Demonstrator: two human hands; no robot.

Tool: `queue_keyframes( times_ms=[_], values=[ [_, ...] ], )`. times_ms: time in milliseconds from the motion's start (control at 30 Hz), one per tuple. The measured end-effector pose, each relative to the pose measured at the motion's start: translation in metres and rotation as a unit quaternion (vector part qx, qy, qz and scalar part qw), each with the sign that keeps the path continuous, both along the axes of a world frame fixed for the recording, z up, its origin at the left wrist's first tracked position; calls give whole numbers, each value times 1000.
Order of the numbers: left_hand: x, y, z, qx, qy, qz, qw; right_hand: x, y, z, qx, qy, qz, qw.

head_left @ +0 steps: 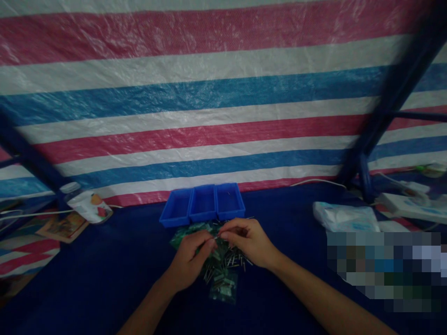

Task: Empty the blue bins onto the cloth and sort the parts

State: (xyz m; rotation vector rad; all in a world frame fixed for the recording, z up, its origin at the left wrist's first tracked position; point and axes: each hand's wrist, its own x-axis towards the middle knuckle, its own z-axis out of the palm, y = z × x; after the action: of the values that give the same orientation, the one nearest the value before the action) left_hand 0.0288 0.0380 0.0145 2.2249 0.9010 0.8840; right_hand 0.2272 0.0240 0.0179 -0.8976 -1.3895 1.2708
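Observation:
My left hand (190, 258) and my right hand (249, 239) meet over a pile in the middle of the blue table. Both have thumb and fingers pinched together, their tips nearly touching. Between them is something small and shiny, too small to name. Beneath and beside my right hand lie many thin metal pins (232, 258), scattered in a heap. Small clear plastic bags (199, 228) with a greenish tint lie behind my left hand. Nearer to me is another clear bag (223, 288), with pins lying on or in it.
Three joined blue trays (203, 204) stand just behind the pile. To the left are a white container (92, 207) and a brown packet (64, 225). At right lies a white plastic package (345, 216), near a white power strip (415, 207). A striped tarp (209, 102) hangs behind, between dark frame posts.

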Motion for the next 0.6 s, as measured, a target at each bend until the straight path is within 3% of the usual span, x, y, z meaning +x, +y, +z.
queue_keyframes(
  times_ms=[267,467,600],
  values=[
    [-2,0,-5,81,6,11,997,1,1,3,-32,-6,7,999],
    [-10,2,-2,134,-27,32,990,13,1,15,-56,157,61,984],
    [-13,6,-1,151,-10,61,987,20,5,19,-112,216,30,969]
  ],
)
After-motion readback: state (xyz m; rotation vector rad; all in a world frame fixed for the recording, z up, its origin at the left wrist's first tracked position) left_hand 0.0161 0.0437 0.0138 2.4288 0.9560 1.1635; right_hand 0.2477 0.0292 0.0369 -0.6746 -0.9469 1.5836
